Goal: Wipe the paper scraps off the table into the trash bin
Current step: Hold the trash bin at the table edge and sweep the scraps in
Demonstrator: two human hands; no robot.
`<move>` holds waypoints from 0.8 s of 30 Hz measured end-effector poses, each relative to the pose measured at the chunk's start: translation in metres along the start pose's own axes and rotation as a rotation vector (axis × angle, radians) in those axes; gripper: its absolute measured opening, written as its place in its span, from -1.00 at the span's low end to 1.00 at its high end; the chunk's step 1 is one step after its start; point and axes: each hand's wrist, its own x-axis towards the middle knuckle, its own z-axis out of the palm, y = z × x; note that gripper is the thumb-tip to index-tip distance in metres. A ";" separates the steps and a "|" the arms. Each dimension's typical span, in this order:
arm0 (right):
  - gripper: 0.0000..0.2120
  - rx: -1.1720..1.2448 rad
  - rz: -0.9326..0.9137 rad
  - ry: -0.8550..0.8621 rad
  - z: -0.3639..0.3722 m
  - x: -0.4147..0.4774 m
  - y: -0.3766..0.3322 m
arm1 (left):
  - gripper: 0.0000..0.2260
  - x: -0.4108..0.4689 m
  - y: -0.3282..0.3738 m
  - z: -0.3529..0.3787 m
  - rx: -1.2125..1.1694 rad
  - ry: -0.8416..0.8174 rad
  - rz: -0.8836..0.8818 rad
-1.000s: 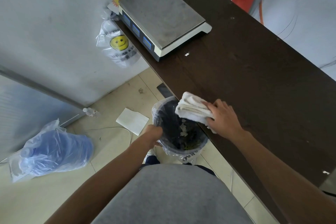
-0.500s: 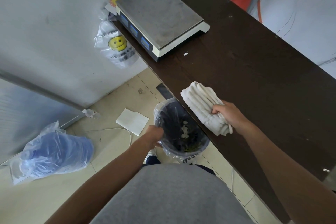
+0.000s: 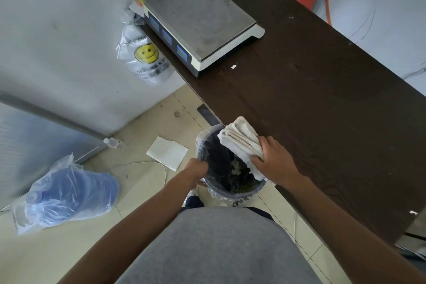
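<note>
Directly below me I count one trash bin [image 3: 230, 188], dark and lined with a clear plastic bag, held up against the near edge of the dark brown table [image 3: 322, 108]. One folded white cloth [image 3: 241, 143] overhangs that table edge, its far end above the bin's mouth. Pale paper scraps [image 3: 235, 166] lie inside the bin on dark contents, too clumped for me to count. Two scraps are on the table: one paper scrap [image 3: 233, 66] just beside the near corner of the single weighing scale [image 3: 200, 18], and another white scrap [image 3: 413, 212] far to the right of the bin along the table's front edge.

My right hand [image 3: 275, 163] lies flat on the cloth, fingers spread and pressing it down at the table edge, thumb hooked under its near side. My left hand [image 3: 197, 169] is curled tight over the bin's left rim, fingers inside.

On the floor left of the bin I see one white sheet [image 3: 167, 152], one small clear bottle [image 3: 114, 143], and one blue water jug in a plastic bag [image 3: 69, 193]. One smiley-face bag [image 3: 144, 59] hangs beyond the scale
</note>
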 end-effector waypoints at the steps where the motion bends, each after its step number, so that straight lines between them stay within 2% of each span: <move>1: -0.58 -0.006 0.012 -0.021 0.002 -0.001 0.001 | -0.85 -0.001 0.001 0.000 -0.004 0.004 0.001; 8: -0.51 -0.024 -0.054 0.251 -0.005 0.001 -0.006 | -0.80 -0.001 0.002 -0.002 -0.004 -0.001 0.009; 13: -0.48 -0.196 -0.033 -0.004 0.010 -0.008 0.006 | -0.79 -0.002 0.002 -0.002 -0.002 0.000 0.003; 15: -0.50 -0.136 -0.030 0.032 0.006 -0.005 0.007 | -0.79 -0.001 0.003 -0.002 -0.010 -0.007 0.005; 20: -0.51 -0.035 -0.025 0.303 -0.006 -0.001 0.006 | -0.83 -0.001 0.004 -0.003 -0.013 -0.018 0.012; 22: -0.51 -0.071 -0.018 0.260 -0.002 -0.005 0.010 | -0.81 0.000 0.004 -0.002 -0.006 -0.016 0.010; 24: -0.49 -0.174 -0.032 0.097 0.008 -0.012 0.017 | -0.78 0.001 0.004 0.000 0.001 -0.019 0.010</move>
